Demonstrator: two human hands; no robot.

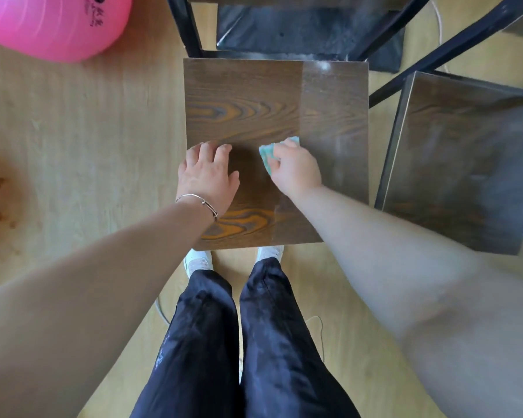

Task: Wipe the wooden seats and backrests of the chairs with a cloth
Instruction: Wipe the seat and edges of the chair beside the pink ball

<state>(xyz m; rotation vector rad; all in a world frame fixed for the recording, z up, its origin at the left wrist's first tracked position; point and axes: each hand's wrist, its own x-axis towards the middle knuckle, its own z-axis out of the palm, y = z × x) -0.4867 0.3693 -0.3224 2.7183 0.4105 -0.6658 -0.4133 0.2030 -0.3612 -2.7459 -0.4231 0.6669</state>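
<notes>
A dark brown wooden chair seat with black metal frame stands right in front of me, seen from above. My right hand presses a small teal cloth onto the middle of the seat, fingers curled over it. My left hand rests flat on the seat's left part, fingers spread, a thin bracelet on the wrist. A second chair's wooden seat stands close on the right.
A pink exercise ball lies on the light wood floor at the far left. A black mat lies behind the chair under its black frame bars. My legs and white shoes stand at the seat's near edge.
</notes>
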